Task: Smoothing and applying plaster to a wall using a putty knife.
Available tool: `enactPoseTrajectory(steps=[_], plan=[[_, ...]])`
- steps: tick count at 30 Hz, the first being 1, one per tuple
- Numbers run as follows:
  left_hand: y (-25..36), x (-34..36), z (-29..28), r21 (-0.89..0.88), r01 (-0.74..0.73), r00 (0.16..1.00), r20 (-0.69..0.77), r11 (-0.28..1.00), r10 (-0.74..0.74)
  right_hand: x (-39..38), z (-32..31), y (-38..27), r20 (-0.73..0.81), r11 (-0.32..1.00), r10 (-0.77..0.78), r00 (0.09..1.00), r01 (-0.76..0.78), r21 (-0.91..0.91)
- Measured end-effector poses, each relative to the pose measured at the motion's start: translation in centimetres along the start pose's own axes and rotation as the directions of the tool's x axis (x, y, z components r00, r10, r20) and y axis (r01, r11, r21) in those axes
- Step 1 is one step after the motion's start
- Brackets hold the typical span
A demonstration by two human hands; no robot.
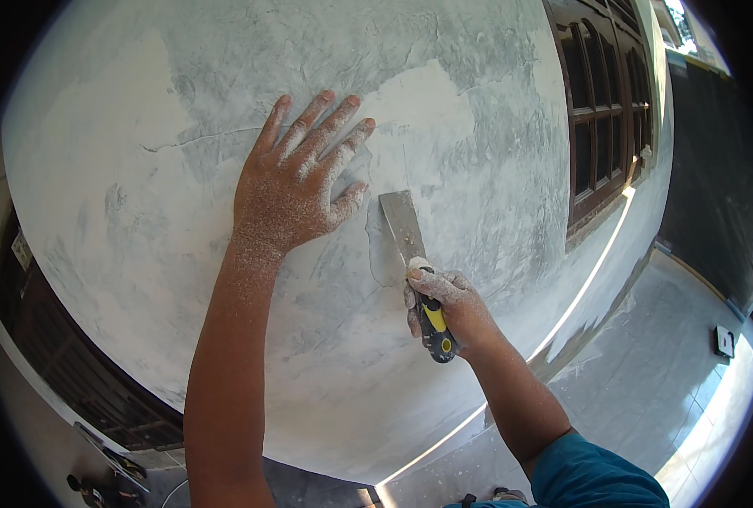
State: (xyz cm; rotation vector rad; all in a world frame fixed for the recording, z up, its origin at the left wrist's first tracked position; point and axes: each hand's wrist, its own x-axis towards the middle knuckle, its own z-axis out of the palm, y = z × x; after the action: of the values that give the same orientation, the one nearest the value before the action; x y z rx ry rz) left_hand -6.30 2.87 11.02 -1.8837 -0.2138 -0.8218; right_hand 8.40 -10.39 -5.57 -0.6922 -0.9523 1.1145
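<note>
Noted at upper right: brown gridded window [606,110]; farther right, tall dark panel [705,178]. Below, pale tiled floor [622,381], sunlit toward the right edge, with small black-and-white box [723,341] on it. At lower left: dark brown woodwork [80,360]; below that, black gear [97,493], too unclear to identify.

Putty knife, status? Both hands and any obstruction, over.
Right hand gripping putty knife, blade pointing up. Left hand open, fingers spread against wall, left of blade. Nothing covering the blade; its contact with wall unclear.
</note>
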Motion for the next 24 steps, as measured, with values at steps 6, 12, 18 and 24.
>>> enactPoseTrajectory(steps=[6,12,18,24], plan=[[0.1,0.1,-0.1,-0.016,0.007,1.000,0.006,1.000,-0.007,-0.2,-0.4,1.5,-0.054,0.999,-0.001,0.999,-0.001,-0.042],[0.0,-0.1,0.2,-0.014,-0.008,1.000,-0.013,1.000,0.008,-0.5,0.1,1.6,-0.048,0.993,0.018,0.999,-0.023,-0.119],[-0.2,0.0,0.0,-0.006,-0.008,1.000,-0.014,1.000,0.008,0.0,0.4,1.2,-0.047,0.995,-0.012,0.999,0.008,-0.096],[-0.2,-0.1,0.0,-0.007,-0.006,1.000,-0.014,1.000,0.006,0.3,0.8,0.0,-0.021,0.996,-0.024,0.999,0.022,-0.091]])
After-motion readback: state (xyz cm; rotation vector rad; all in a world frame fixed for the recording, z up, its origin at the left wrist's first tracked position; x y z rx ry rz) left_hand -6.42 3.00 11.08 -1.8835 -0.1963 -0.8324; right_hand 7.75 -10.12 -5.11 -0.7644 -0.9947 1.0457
